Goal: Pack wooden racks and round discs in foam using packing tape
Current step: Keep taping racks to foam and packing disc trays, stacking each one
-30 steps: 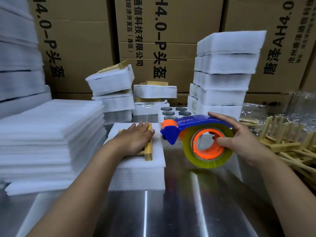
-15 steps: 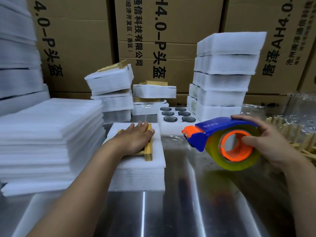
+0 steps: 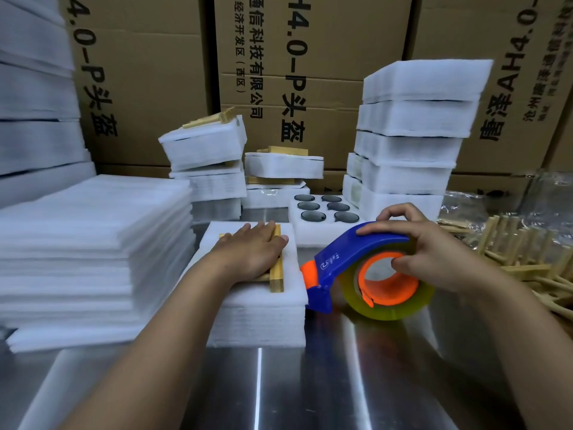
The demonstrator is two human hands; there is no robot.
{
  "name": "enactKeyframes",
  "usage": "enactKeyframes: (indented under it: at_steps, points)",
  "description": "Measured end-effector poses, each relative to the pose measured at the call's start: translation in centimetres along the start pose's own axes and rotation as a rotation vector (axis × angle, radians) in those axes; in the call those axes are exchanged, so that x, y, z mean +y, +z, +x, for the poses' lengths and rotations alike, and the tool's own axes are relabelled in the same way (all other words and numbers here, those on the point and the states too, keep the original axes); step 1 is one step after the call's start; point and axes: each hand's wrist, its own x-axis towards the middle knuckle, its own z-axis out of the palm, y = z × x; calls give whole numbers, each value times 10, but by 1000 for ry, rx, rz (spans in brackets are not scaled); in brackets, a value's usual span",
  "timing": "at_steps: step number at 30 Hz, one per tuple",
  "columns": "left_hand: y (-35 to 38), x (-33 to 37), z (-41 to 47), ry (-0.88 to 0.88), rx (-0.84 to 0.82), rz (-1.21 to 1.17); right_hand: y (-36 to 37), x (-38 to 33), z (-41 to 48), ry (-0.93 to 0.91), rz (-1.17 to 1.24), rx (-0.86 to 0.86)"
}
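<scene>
My left hand (image 3: 252, 252) lies flat, fingers straight, on a wooden rack (image 3: 276, 274) that sits on a white foam block (image 3: 257, 315) on the steel table. My right hand (image 3: 431, 252) grips a blue and orange tape dispenser (image 3: 350, 268) holding a yellowish roll of packing tape (image 3: 390, 308); its blue nose touches the foam block's right edge. Behind them a foam tray (image 3: 313, 231) holds several dark round discs (image 3: 313, 216).
A tall pile of foam sheets (image 3: 93, 243) stands at left. Wrapped foam packs (image 3: 412, 144) are stacked at back right, others (image 3: 207, 150) at back centre before cardboard boxes (image 3: 279, 72). Loose wooden racks (image 3: 521, 249) lie at right. Bare steel table (image 3: 310, 383) lies in front.
My right hand swung the tape dispenser out to the right, then brought it back left and down against the foam block's right edge. My left hand stayed on the rack.
</scene>
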Motion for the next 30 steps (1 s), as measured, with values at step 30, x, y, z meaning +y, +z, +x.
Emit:
enactKeyframes:
  at_steps: [30]
  points:
    - [-2,7,-6,-32,32,-41,-7,0,29,107,-141,-135]
